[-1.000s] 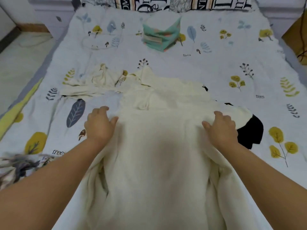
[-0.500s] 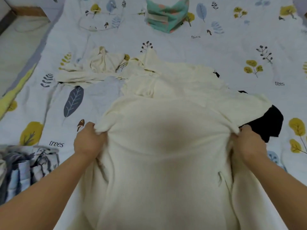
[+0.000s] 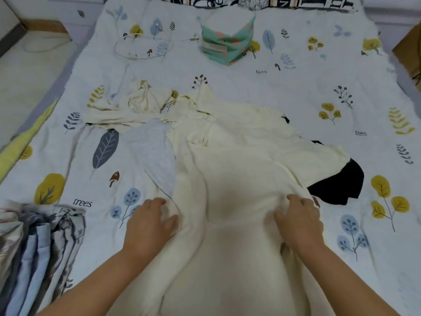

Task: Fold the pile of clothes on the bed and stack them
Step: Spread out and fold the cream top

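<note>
A large cream garment (image 3: 239, 179) lies spread down the middle of the bed (image 3: 296, 87), its near part running toward me. My left hand (image 3: 150, 222) grips its left edge, with bunched cloth between thumb and fingers. My right hand (image 3: 298, 220) grips the right side, and the fabric puckers around the fingers. A grey garment (image 3: 155, 151) lies under the cream one at the left. At the right a black garment (image 3: 339, 181) sticks out from under it. A crumpled cream piece (image 3: 141, 103) lies further back on the left. A folded teal stack (image 3: 227, 39) stands near the pillows.
A folded blue-grey patterned quilt (image 3: 34, 247) lies at the near left edge of the bed. Black-and-white pillows (image 3: 284, 2) line the head end. The floor (image 3: 29, 76) is on the left, and a brown piece of furniture (image 3: 410, 46) is at the far right.
Both hands pulled the cream garment toward me, then moved inward and lower on it. The cloth is now bunched between them. The grey garment at the left is more exposed.
</note>
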Available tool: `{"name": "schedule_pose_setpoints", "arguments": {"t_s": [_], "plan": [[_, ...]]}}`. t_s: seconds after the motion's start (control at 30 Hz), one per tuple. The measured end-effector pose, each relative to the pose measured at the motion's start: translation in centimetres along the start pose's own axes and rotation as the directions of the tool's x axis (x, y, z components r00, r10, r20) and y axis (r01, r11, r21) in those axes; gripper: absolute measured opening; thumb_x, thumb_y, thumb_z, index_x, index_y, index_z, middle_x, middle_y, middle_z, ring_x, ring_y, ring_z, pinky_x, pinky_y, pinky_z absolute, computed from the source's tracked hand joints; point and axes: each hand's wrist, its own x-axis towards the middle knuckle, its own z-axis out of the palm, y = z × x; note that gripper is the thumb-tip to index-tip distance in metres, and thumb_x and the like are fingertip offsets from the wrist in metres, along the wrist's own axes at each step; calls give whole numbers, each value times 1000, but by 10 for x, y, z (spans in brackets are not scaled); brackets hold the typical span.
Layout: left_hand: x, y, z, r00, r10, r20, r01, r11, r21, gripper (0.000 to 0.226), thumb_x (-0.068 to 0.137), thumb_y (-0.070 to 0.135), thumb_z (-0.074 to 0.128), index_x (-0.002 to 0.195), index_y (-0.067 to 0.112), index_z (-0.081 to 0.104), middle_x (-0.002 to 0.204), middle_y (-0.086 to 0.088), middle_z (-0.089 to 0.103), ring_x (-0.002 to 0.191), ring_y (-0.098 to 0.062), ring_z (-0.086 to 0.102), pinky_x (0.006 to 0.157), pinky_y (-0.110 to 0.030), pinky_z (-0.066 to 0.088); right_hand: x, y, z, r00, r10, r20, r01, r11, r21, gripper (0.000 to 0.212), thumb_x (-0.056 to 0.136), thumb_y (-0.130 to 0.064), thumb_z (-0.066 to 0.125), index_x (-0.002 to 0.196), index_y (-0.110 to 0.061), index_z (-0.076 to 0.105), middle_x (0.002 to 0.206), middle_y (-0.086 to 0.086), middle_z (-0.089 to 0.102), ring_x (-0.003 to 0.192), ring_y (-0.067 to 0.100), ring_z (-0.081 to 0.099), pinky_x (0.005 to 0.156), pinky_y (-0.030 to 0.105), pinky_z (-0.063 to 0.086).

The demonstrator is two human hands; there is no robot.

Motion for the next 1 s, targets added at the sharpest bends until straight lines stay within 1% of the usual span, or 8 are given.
{"name": "schedule_pose_setpoints", "arguments": {"t_s": [0.17,0.33,0.43,0.57,0.63,0.73,0.83,1.0], "plan": [[-48,-5,30,984,50,173,-101,948,301,75,66,73,57,125,27,46,125,0,45,113,-23,47,85,-39,40,-42,31,31,998,-64,19,66,993,-95,50,89,-38,53,133,-17,38,125,8,42,115,26,41,89,36,39],[-61,-20,35,973,186,138,-215,945,247,56,41,25,92,91,12,71,97,-19,63,80,-42,62,60,-47,50,-81,45,62,985,18,171,-23,999,25,68,90,-40,52,142,-17,15,132,9,42,117,29,49,90,36,42],[-39,-42,12,968,-249,-31,240,955,-175,34,82,28,64,99,0,62,94,-25,62,94,-43,58,80,-46,44,-87,54,63,955,42,295,-54,998,36,51,93,-26,47,137,-15,23,125,9,55,114,27,54,86,29,40],[-26,-89,-34,739,-628,-245,573,776,-263,43,82,18,56,109,-15,51,107,-40,55,102,-51,53,88,-54,44,-97,71,52,975,43,219,-83,981,176,6,94,-21,46,94,-18,42,87,4,58,89,27,58,72,32,38],[-43,-95,-36,837,-408,-366,426,904,-34,37,73,7,62,101,-14,55,96,-39,55,93,-51,53,80,-56,44,-106,78,52,971,62,233,-119,963,241,13,93,-26,50,103,-18,47,89,0,57,90,25,56,77,33,40],[-89,-78,-8,982,-73,-174,96,987,126,22,76,19,56,82,-1,60,75,-24,59,75,-42,58,66,-48,47,-118,82,62,947,72,313,-147,964,224,43,92,-31,53,130,-14,43,123,6,57,114,26,53,92,31,39],[-122,-65,32,986,-136,97,114,972,207,47,86,47,50,110,7,55,98,-16,63,93,-37,61,78,-41,47,-124,83,73,934,78,349,-165,960,226,51,93,-27,52,138,-9,35,133,11,51,121,28,49,95,32,37],[-132,-81,33,958,-155,242,138,987,87,17,90,10,49,107,11,49,102,-16,65,97,-32,61,69,-31,38,-133,103,76,919,55,391,-149,966,213,43,92,-15,52,133,-8,40,127,14,53,118,29,50,79,25,32]]}}
